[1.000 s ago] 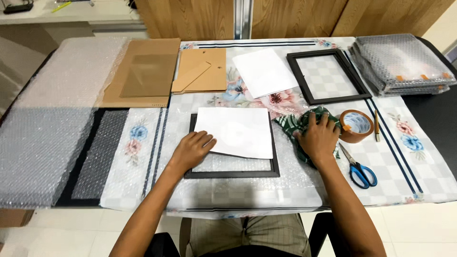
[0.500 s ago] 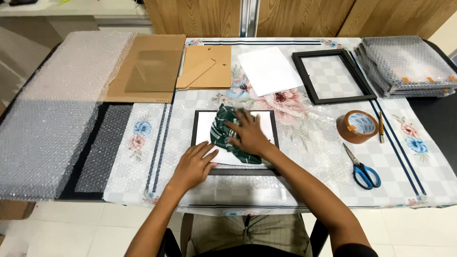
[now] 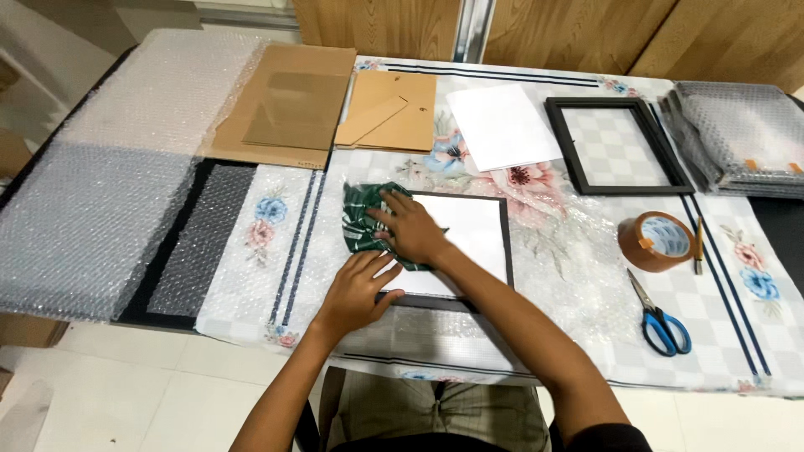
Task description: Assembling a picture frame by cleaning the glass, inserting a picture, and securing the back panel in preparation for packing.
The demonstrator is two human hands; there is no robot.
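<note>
The right hand (image 3: 410,230) reaches across from the lower right of the frame and lies palm down, fingers spread, pressing a crumpled green checked cloth (image 3: 366,224) onto the upper left corner of a black picture frame (image 3: 469,247) at the centre of the frame. The left hand (image 3: 356,289) comes up from the bottom centre and rests flat, fingers open, on that frame's lower left edge, just below the right hand; the two hands nearly touch. Neither hand is closed around anything.

The frame's inside shows white and lies on a floral tablecloth (image 3: 276,226) under a sheet of clear bubble wrap. In the upper centre lie a brown cardboard backing board (image 3: 389,113) with a stand flap and a white sheet of paper (image 3: 501,125). Left of these sits a larger flat piece of cardboard (image 3: 289,105). An empty black frame (image 3: 615,144) lies in the upper right, and beside it a stack of bubble-wrapped items (image 3: 741,134), cut off by the right edge. A roll of brown tape (image 3: 657,240) and blue-handled scissors (image 3: 662,318) lie at the right. Bubble wrap (image 3: 92,201) covers the left. What the stacked wrapping encloses cannot be made out.
</note>
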